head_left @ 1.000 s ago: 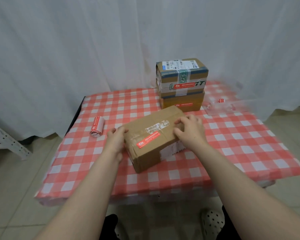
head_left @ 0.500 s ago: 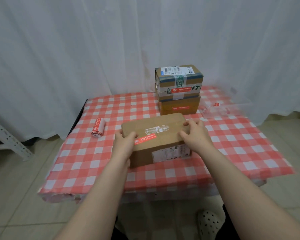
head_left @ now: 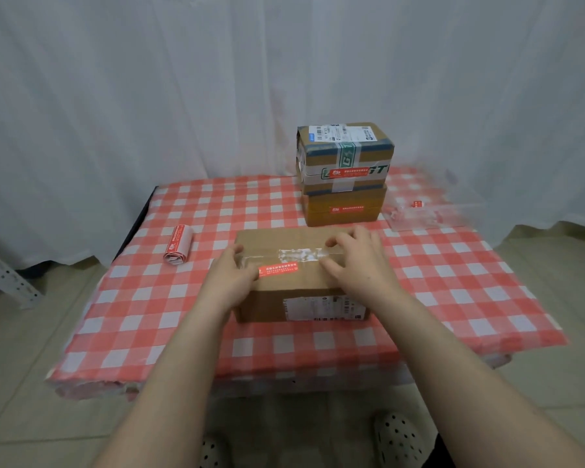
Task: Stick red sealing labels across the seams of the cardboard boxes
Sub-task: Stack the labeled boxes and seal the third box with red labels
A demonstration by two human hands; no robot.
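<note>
The left hand [head_left: 232, 282] rests with spread fingers on the left end of the plain brown cardboard box [head_left: 301, 292], thumb on top and palm against the side. The right hand [head_left: 358, 261] lies flat on the right end of the top, fingers spread too. Neither hand is closed around anything; both just press on the box, most likely to keep it square and steady on the table.

Between the two hands, on top of the box, sits a red sealing label with white writing [head_left: 278, 269]. It lies just at 6 o'clock from the shiny clear tape [head_left: 301, 255] that runs along the seam, so it seems to sit beside the seam, not across it; it is hard to be sure.

At 12 o'clock from this box stands a stack of two boxes. The taped box with green and blue stripes [head_left: 345, 153] sits on the darker brown box [head_left: 343, 207], and each shows a red label on its front, so these look finished and put out of the way.

At 9 o'clock lies the roll of red labels [head_left: 178, 244], near enough to reach. At 2 o'clock is a clear plastic tray [head_left: 429, 211]. All of it rests on the red and white checked tablecloth [head_left: 183, 315].
</note>
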